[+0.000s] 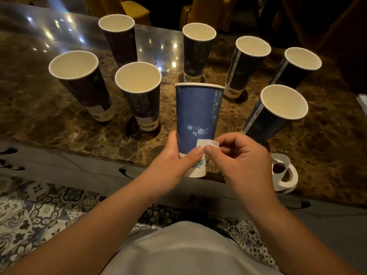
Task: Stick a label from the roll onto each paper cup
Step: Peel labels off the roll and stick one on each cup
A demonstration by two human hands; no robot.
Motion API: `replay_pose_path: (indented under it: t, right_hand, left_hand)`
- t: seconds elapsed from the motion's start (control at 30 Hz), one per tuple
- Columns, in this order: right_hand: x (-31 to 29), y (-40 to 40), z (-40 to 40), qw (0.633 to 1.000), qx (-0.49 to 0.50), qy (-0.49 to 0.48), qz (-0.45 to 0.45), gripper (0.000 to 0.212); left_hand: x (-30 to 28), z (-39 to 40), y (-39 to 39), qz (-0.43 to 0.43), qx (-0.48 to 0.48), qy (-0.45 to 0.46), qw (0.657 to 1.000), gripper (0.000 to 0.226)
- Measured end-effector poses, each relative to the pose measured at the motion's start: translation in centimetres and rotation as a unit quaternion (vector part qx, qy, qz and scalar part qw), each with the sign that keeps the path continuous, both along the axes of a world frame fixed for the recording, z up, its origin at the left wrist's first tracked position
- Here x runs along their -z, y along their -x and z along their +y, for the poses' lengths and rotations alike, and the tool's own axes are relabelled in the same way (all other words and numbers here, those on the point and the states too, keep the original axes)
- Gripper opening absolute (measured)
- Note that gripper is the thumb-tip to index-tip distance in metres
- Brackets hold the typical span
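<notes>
Both hands [172,161] [240,155] at smooth tapered blue paper cup [196,116], white label [207,144].

Bare forearms without sleeves or jewellery, a plain white top [188,249] covering the torso below

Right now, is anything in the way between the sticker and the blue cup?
Nothing visible. The label, pinched by the right hand, already lies against the cup low on its side, and the left hand steadies the cup with its thumb on the label's edge.
</notes>
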State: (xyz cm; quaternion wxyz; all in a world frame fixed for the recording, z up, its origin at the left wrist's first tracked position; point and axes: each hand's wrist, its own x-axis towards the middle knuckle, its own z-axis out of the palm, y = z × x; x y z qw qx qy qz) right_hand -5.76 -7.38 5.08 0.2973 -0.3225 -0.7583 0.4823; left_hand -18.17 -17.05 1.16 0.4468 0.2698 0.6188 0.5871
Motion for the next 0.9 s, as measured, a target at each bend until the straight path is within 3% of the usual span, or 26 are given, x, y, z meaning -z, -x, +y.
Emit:
replay_pose_path:
  t: [0.1,0.2,0.27,0.37,0.5,0.63,0.8,0.9]
  right_hand:
    - [-0.1,-0.3,-0.1,0.999,-0.013,-0.003,-0.031,0.013]
    - [-0.2,-0.4,0.5,0.995,0.01,0.013,-0.097,0.037]
    - [-0.6,-0.4,1.2,0.991,-0.02,0.091,-0.096,0.045]
    - [-0.8,-0.8,1.8,0.972,-0.105,0.207,-0.04,0.039]
    - [-0.5,-1.1,2.7,0.97,-0.114,0.211,-0.027,0.036]
    - [-0.3,-0.9,3.2,0.984,-0.101,0.135,-0.052,0.042]
    - [0.2,0.1,4.5,0.99,-0.075,0.063,-0.097,0.048]
    - [0.5,1.1,5.3,0.989,-0.049,0.003,-0.14,0.046]
  left_hand:
    - [-0.3,-0.3,0.0,-0.014,0.007,-0.012,1.0,0.059]
    - [-0.3,-0.8,0.4,-0.057,0.033,-0.026,0.997,0.055]
    - [-0.3,-1.1,0.7,-0.101,0.062,-0.033,0.992,0.057]
    - [-0.3,-1.2,1.0,-0.12,0.092,-0.037,0.988,0.059]
    - [-1.3,-0.9,1.6,-0.032,0.109,-0.027,0.993,0.05]
    - [-2.2,-0.3,2.3,0.054,0.101,-0.017,0.993,0.055]
    - [-1.5,1.7,3.9,0.25,0.065,0.047,0.965,0.064]
    - [-0.9,3.0,4.3,0.268,0.022,0.023,0.963,0.059]
